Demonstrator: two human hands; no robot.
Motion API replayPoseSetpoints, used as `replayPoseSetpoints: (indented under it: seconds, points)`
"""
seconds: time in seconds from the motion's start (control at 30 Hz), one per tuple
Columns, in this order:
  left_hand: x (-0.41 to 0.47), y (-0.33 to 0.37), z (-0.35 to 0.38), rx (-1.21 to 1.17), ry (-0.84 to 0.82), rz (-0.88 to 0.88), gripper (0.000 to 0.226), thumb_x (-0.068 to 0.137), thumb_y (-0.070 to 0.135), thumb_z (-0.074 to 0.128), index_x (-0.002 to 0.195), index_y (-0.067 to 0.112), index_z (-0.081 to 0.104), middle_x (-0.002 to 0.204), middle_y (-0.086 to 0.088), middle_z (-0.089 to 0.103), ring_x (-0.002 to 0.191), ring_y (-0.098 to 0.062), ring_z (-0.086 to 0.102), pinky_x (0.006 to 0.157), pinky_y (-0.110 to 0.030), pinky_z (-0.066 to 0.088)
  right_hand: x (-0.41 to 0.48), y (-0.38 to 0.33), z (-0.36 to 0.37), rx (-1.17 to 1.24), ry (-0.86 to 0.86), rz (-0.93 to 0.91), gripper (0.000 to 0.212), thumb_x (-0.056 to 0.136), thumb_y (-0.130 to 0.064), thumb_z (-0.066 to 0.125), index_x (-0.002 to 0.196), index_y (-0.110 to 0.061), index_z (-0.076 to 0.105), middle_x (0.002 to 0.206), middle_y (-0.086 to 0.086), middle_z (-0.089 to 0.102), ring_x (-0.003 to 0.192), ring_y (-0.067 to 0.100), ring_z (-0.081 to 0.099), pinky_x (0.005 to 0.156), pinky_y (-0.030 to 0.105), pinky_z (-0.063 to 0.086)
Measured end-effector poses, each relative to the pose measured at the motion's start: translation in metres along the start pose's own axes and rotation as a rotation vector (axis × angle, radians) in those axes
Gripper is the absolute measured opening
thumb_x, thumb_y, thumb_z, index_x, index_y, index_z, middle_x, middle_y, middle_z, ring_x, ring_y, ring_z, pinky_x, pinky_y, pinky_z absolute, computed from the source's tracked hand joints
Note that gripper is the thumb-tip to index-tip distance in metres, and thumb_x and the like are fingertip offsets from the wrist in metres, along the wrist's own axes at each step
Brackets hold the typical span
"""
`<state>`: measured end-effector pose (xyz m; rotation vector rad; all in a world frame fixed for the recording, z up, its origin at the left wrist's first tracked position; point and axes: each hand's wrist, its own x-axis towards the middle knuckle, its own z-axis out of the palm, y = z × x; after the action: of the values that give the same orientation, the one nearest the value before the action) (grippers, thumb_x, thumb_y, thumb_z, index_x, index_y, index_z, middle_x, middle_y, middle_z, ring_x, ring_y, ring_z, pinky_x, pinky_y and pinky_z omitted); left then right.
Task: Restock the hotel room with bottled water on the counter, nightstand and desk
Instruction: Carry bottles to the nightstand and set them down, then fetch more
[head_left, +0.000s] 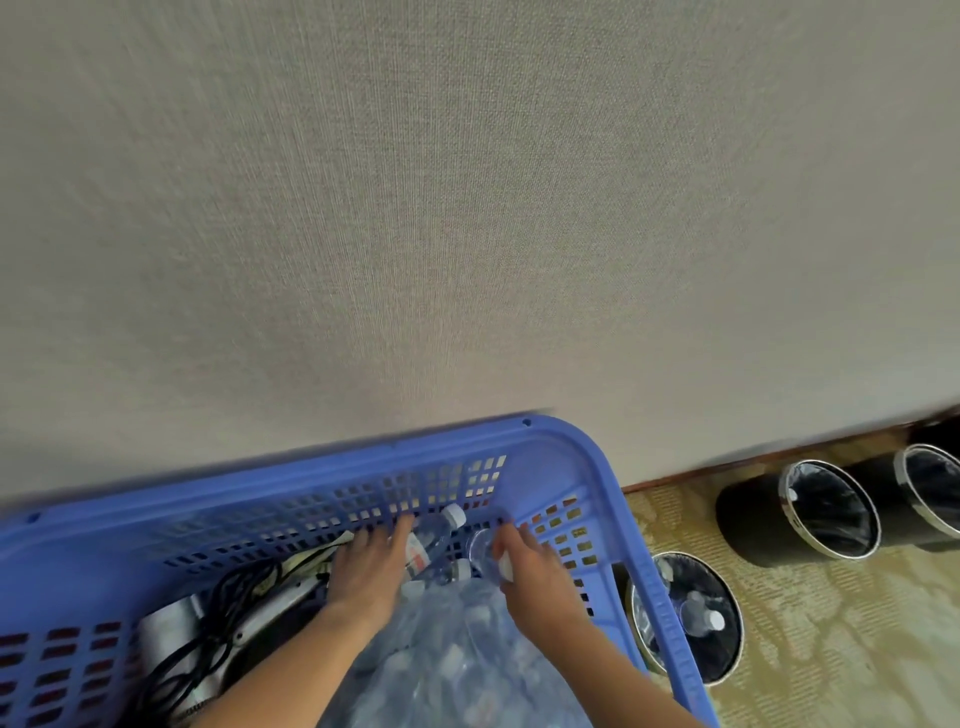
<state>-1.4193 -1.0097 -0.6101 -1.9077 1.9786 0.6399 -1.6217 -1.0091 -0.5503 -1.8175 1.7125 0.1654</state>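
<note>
A blue plastic basket (566, 447) with slotted walls fills the lower left of the head view. Inside it lie clear water bottles with white caps; one bottle (439, 535) points toward the far wall. My left hand (366, 564) rests on that bottle with its fingers curled over the labelled body. My right hand (535, 566) holds a second clear bottle (480, 553) by its cap end. A clear plastic bag (457, 660) of more bottles lies under my forearms.
Black cables and a white power strip (270, 605) fill the basket's left part. Three black round bins with chrome rims stand on the patterned carpet at right; the nearest bin (691, 618) holds a bottle. A grey fabric wall (467, 208) rises close behind the basket.
</note>
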Motion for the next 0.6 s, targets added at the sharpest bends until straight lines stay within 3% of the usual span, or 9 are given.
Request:
replayPoseSetpoints:
  seconds: [0.13,0.33,0.4,0.5,0.6]
  points:
    - [-0.022,-0.009,0.012,-0.322,-0.040,-0.031,0.076,0.096,0.036,0.061,0.154,0.023,0.014,0.154,-0.002,0.030,0.140,-0.026,0.033,0.111,-0.039,0.036,-0.003,0.000,-0.002,0.065,0.023,0.003,0.026,0.094,-0.005,0.054,0.106,-0.025,0.043,0.123,-0.002,0.054,0.103,0.023,0.051,0.076,0.035,0.046]
    - [-0.050,-0.021,-0.015,-0.602,0.063,0.086,0.067,0.096,0.030,0.061,0.149,0.026,0.021,0.151,0.006,0.029,0.131,-0.010,0.044,0.101,-0.026,0.043,-0.009,-0.010,-0.025,0.049,0.053,-0.046,0.019,0.096,-0.017,0.054,0.108,-0.028,0.045,0.107,0.000,0.061,0.092,0.026,0.056,0.066,0.033,0.038]
    - [-0.056,-0.022,-0.037,-0.653,0.085,0.116,0.068,0.096,0.029,0.061,0.150,0.026,0.020,0.153,0.006,0.027,0.134,-0.010,0.042,0.105,-0.027,0.041,-0.014,-0.014,-0.040,0.061,0.066,-0.062,0.017,0.096,-0.019,0.056,0.106,-0.028,0.044,0.099,0.000,0.061,0.087,0.027,0.058,0.064,0.036,0.042]
    - [-0.070,-0.020,-0.069,-0.693,0.135,0.144,0.068,0.096,0.027,0.061,0.150,0.028,0.018,0.154,0.009,0.024,0.136,-0.008,0.037,0.108,-0.026,0.036,-0.026,-0.020,-0.065,0.066,0.081,-0.098,0.018,0.095,-0.019,0.055,0.105,-0.029,0.044,0.074,-0.008,0.048,0.068,0.021,0.051,0.051,0.033,0.033]
    - [-0.088,-0.016,-0.095,-0.742,0.151,0.188,0.065,0.097,0.028,0.061,0.146,0.032,0.020,0.151,0.013,0.022,0.139,-0.007,0.031,0.111,-0.031,0.032,-0.040,-0.027,-0.091,0.085,0.089,-0.145,0.020,0.094,-0.022,0.058,0.105,-0.032,0.045,0.067,-0.010,0.047,0.058,0.015,0.049,0.050,0.030,0.033]
